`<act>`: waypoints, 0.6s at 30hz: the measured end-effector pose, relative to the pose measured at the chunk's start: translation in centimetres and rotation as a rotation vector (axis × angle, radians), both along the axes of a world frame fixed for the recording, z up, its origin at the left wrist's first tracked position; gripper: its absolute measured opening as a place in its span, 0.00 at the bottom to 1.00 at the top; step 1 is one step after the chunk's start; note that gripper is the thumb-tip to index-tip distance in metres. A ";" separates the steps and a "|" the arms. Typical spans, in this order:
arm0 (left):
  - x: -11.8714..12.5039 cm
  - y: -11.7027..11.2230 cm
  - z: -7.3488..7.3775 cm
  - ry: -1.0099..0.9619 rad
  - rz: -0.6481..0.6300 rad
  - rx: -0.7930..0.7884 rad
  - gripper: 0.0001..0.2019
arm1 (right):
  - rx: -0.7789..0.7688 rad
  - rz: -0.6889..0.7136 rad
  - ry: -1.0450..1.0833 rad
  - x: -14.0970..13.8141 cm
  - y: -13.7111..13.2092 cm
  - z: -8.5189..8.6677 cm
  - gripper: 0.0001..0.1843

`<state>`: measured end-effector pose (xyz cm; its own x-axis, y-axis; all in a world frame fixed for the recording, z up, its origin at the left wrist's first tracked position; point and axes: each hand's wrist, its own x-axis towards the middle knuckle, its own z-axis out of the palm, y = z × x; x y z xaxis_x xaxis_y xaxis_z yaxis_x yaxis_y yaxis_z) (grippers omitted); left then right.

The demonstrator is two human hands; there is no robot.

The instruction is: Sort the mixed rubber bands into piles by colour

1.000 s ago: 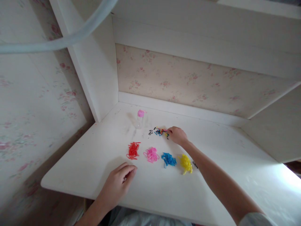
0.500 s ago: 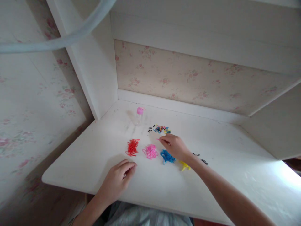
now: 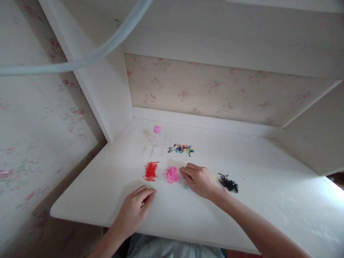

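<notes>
My right hand is over the blue rubber bands, hiding most of that pile. Its pinched fingertips are beside the right edge of the pink rubber bands; whether a band is still between them cannot be seen. My left hand rests near the table's front edge with curled fingers, thumb against forefinger, and its inside is hidden. Just beyond it lies a pile of red rubber bands. Farther back is a mixed heap of coloured rubber bands.
Black rubber bands lie right of my right hand, with a bit of yellow rubber bands showing beside it. A clear bottle with a pink cap stands at the back left of the white table. A pale tube crosses the upper left.
My right hand has come nearer from the mixed heap to the pink pile; the pink band in its fingertips no longer shows. The black pile is uncovered. My left hand stays put.
</notes>
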<state>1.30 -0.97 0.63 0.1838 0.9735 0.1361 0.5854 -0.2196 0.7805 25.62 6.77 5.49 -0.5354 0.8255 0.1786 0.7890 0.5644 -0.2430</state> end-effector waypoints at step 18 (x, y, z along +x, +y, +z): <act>8.6 12.4 5.4 0.478 -0.167 0.209 0.10 | -0.068 -0.540 0.705 7.8 -10.5 -6.1 0.15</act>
